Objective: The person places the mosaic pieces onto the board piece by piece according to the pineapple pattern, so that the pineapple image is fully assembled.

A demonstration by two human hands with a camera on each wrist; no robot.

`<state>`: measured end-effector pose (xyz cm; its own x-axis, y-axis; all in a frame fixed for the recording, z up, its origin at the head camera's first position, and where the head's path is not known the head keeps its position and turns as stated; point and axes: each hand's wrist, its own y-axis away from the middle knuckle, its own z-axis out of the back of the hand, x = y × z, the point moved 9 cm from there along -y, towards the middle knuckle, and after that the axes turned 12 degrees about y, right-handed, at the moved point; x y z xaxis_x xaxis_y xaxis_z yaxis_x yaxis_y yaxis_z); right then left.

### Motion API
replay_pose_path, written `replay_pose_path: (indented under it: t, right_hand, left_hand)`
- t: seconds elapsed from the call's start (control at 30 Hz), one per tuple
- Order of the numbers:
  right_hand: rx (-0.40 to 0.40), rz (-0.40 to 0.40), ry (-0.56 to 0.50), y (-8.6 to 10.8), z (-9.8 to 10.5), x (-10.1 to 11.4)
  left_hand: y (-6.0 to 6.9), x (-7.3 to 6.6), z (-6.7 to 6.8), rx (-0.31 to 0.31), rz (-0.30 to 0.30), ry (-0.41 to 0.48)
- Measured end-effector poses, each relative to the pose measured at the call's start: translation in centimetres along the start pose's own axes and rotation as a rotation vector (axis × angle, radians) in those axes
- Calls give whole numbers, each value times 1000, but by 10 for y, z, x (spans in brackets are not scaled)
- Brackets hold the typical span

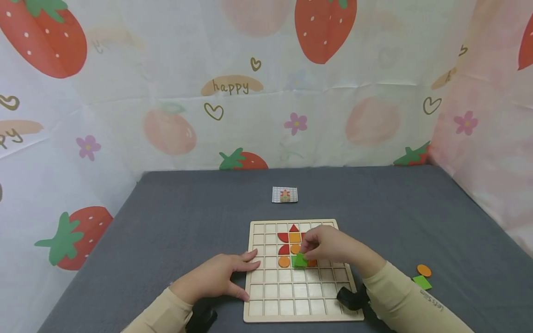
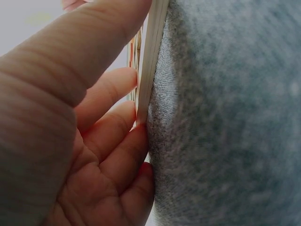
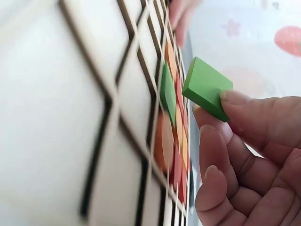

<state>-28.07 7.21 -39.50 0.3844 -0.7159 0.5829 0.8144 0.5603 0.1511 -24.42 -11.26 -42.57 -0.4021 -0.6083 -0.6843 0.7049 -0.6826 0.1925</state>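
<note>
A light wooden grid board (image 1: 272, 292) lies on the table, with red, orange and green tiles set in its upper middle squares. My right hand (image 1: 333, 245) pinches a green square tile (image 3: 207, 87) between thumb and fingers, tilted just above the board. Below it in the head view, another green tile (image 3: 167, 92) lies in the grid beside an orange round tile (image 1: 284, 262). At the board's left edge, my left hand (image 1: 220, 274) touches the rim with its fingers extended. My right hand partly hides the tiles at the right of the pattern.
A small printed card (image 1: 285, 194) with a coloured pattern lies behind the board. To the right, an orange disc (image 1: 424, 270) and a green square (image 1: 422, 282) lie on the grey tablecloth (image 1: 200, 208). A patterned curtain (image 1: 250, 129) stands behind the table.
</note>
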Motion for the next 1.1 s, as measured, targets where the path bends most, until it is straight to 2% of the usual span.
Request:
replay_pose_path:
  t: [0.2, 0.43, 0.67, 0.87, 1.1]
  right_hand:
    - [-9, 16, 26, -8, -11, 19]
    - [-8, 53, 103, -14, -21, 33]
    - [-4, 45, 144, -16, -27, 38]
    - [11, 51, 126, -14, -31, 40]
    - [7, 9, 160, -14, -31, 39]
  left_hand:
    - [0, -1, 1, 1, -9, 8]
    - [1, -3, 1, 8, -7, 17]
    - [2, -5, 4, -5, -17, 27]
    - [2, -6, 3, -8, -27, 21]
    - [2, -5, 2, -3, -20, 17]
